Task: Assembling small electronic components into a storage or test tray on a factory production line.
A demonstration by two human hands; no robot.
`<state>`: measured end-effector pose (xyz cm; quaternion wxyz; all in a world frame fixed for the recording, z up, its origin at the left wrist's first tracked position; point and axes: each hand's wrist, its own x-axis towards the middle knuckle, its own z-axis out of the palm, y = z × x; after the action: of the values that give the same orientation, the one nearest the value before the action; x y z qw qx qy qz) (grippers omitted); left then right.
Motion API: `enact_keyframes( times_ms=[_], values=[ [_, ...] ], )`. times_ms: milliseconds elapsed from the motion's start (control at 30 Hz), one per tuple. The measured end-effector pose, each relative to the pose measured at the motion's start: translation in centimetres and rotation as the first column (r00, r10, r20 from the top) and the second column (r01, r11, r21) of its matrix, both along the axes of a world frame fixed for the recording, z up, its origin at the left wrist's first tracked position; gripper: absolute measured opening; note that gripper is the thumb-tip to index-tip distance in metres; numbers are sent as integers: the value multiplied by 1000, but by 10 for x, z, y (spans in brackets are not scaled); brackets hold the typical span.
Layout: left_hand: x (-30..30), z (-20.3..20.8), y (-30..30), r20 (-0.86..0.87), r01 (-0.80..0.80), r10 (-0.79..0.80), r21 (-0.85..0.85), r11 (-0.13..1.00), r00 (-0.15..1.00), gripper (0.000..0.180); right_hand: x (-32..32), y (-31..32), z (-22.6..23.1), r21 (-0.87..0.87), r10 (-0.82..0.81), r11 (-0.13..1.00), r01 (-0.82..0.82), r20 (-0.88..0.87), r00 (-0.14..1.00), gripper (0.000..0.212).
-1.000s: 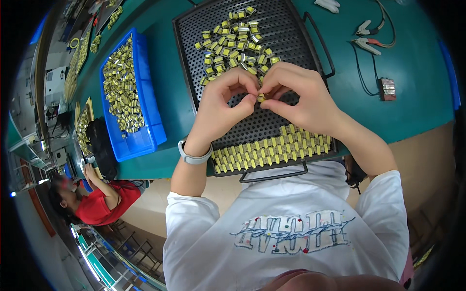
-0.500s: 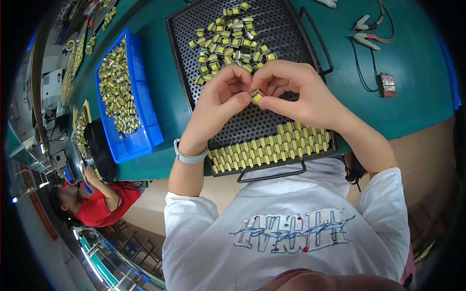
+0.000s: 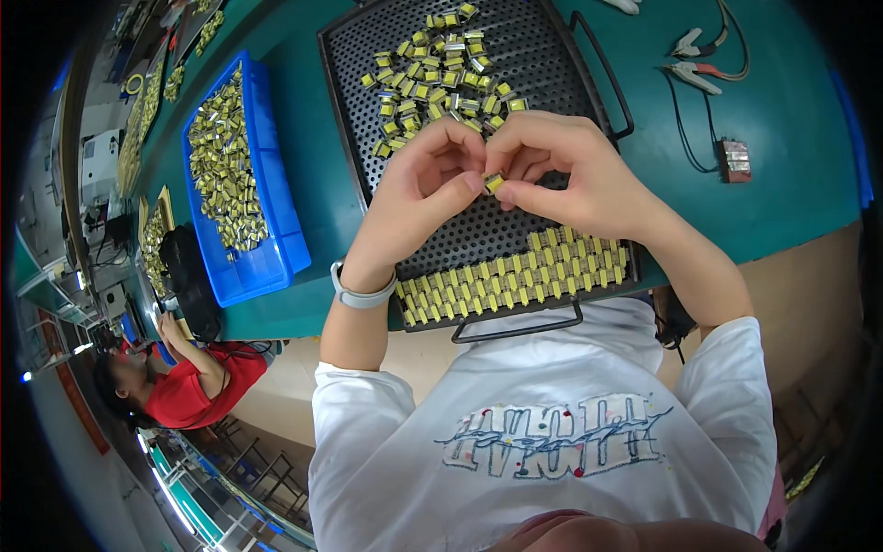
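A small yellow transformer (image 3: 494, 183) with a metal frame is pinched between thumbs and fingertips over the middle of a black perforated tray (image 3: 441, 235). My right hand (image 3: 566, 175) grips it from the right, closed. From the left my left hand (image 3: 428, 189) meets it, fingers curled and thumb tip at its side; the fingertips behind are partly hidden. Beyond the hands lies a loose heap of similar transformers (image 3: 441, 78). Along the tray's near edge, more of them stand packed in tidy rows (image 3: 515, 276).
To the left, a blue bin (image 3: 292, 244) holds many transformers. At the right lie clip leads (image 3: 694, 75) wired to a small reddish block (image 3: 735, 162). The tray has wire handles (image 3: 607, 78) at its sides. A person in red (image 3: 198, 386) works at the far left.
The transformer has turned slightly between my fingertips and shifted a little to the right. Both hands stay over the same part of the tray.
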<state>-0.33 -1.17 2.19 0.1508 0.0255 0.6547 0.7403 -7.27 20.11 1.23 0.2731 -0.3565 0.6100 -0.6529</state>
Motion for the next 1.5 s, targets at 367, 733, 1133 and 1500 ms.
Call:
enact_keyframes(
  times_ms=[367,733,1133,1500],
  values=[
    [0,1,-2,-75,-94,94,2,996,993,17,-4,-1,0,-112,-98,989,98,2,995,20],
    [-1,2,0,-64,-125,114,-208,970,991,14,-6,-1,-4,-50,-114,993,103,-354,928,25],
    [-6,-3,-11,42,-12,11,18,1000,999,18,-6,-1,-5,-37,-57,998,47,-357,933,24],
    [-7,-5,-16,116,25,-38,119,993,993,15,-2,-3,-6,-48,-51,998,36,-338,940,26]
  ],
)
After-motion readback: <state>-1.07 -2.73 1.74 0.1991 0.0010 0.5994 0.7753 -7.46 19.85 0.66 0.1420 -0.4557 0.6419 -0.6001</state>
